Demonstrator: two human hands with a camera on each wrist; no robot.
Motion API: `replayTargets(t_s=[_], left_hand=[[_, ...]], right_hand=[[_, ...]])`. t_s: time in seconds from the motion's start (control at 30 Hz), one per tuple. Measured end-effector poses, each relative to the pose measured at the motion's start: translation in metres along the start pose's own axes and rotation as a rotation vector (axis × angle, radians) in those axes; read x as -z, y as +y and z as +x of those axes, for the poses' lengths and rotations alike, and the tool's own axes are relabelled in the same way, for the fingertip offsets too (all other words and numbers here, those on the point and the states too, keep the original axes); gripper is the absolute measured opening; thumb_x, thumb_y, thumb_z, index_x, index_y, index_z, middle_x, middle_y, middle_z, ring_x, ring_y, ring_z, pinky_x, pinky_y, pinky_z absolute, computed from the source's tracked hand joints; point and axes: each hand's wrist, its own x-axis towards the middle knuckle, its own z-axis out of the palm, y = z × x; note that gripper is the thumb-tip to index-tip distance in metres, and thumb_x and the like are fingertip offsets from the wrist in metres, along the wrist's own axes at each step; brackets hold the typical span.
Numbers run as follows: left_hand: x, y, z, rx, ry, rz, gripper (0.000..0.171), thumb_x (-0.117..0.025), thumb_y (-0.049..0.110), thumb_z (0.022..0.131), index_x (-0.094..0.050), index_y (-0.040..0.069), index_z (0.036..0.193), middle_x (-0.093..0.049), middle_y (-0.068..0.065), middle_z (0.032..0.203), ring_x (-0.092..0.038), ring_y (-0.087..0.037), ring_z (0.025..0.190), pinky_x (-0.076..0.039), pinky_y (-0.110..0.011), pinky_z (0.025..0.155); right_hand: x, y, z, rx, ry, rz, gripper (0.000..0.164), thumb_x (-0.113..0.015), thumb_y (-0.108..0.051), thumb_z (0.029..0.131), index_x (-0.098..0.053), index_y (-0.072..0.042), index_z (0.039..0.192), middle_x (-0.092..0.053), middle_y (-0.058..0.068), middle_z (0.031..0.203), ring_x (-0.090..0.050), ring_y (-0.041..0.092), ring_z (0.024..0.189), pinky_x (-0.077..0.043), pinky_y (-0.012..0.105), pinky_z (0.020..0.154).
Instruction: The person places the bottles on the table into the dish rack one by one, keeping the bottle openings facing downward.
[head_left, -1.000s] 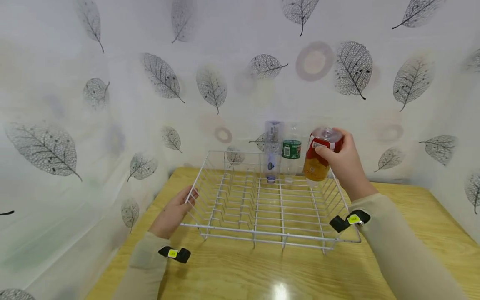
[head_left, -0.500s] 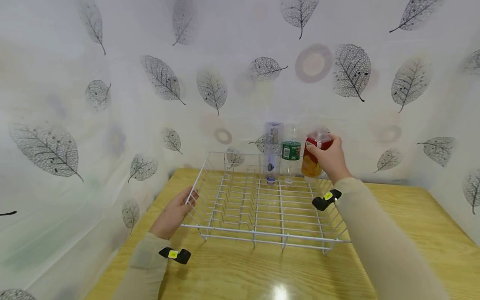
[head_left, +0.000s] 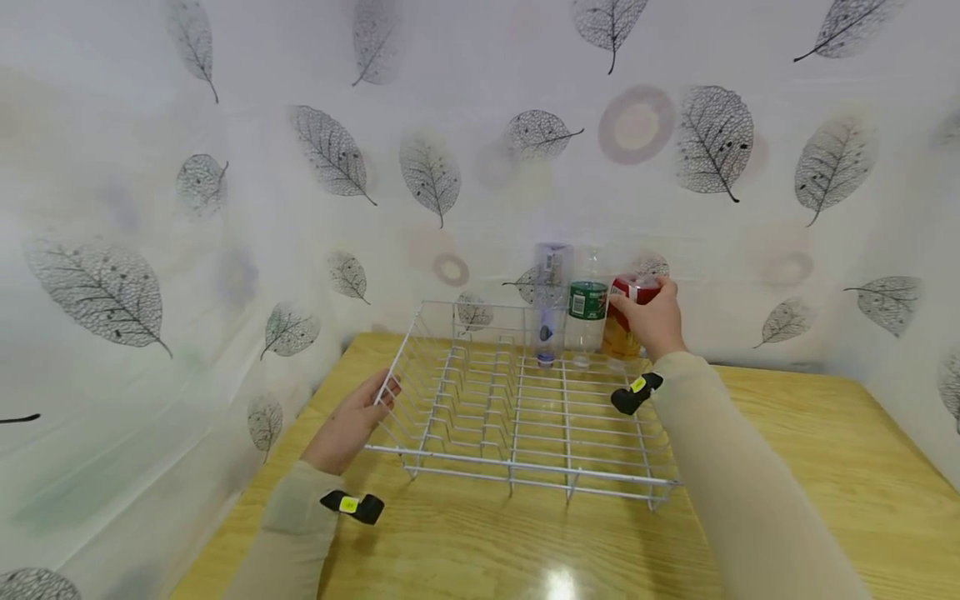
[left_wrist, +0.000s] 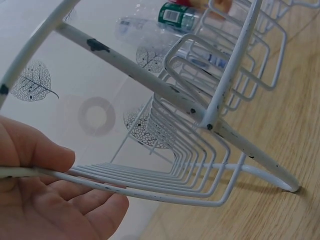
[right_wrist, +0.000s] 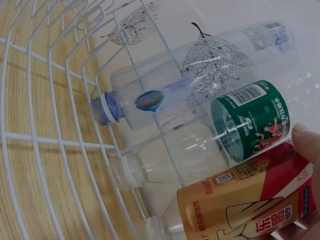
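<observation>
My right hand (head_left: pixel 652 318) grips a plastic bottle with a red and orange label (right_wrist: pixel 240 200), turned cap down at the back right of a white wire dish rack (head_left: pixel 540 466). Its cap end is down at the rack's wires in the right wrist view. Directly left of it, a clear bottle with a green label (right_wrist: pixel 250 122) stands upside down. Beyond that leans a bluish clear bottle (right_wrist: pixel 155 100), also neck down, against the rack's back. My left hand (head_left: pixel 348 425) holds the rack's left side, thumb above the rim wire and fingers beneath it.
The rack stands on a wood-grain table (head_left: pixel 465 542). A pale leaf-print sheet (head_left: pixel 495 208) rises behind the table and along both sides. A row of upright plate dividers (head_left: pixel 487 400) fills the rack's left half.
My right hand has moved left and slightly down with the red and orange bottle, bringing it beside the green-labelled bottle. My left hand stays on the rack.
</observation>
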Motion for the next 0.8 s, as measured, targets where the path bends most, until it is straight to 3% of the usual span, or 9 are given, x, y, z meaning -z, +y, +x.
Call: replayTargets(t_s=[0.27,0.5,0.8], left_hand=[[-0.0003,0.0003,0.0022,0.004,0.002,-0.016,0.059,-0.03,0.002,0.108,-0.007,0.004,0.163,-0.021,-0.023,0.163,-0.023,-0.041,0.148,-0.019,-0.051,0.122],[-0.0008,0.0006,0.0013,-0.007,-0.007,-0.017,0.06,-0.031,0.002,0.108,-0.007,0.004,0.163,-0.019,-0.023,0.164,-0.021,-0.039,0.149,-0.016,-0.053,0.122],[0.0005,-0.002,0.0002,0.006,-0.005,-0.011,0.06,-0.031,0.005,0.109,-0.007,0.005,0.163,-0.018,-0.021,0.165,-0.02,-0.038,0.15,-0.014,-0.056,0.122]], right_hand=[[-0.0024,0.0007,0.0005,0.054,0.001,-0.059,0.1,-0.069,-0.037,0.096,-0.001,-0.005,0.161,-0.023,0.025,0.161,-0.032,0.043,0.143,-0.037,0.057,0.113],[-0.0023,0.0034,0.0,0.049,-0.026,-0.058,0.098,-0.069,-0.033,0.096,-0.001,-0.004,0.161,-0.023,0.027,0.16,-0.032,0.044,0.143,-0.038,0.058,0.112],[0.0018,0.0012,-0.0048,0.056,-0.061,-0.065,0.1,-0.067,-0.04,0.097,0.002,-0.007,0.162,-0.017,0.027,0.163,-0.026,0.045,0.146,-0.033,0.06,0.114]])
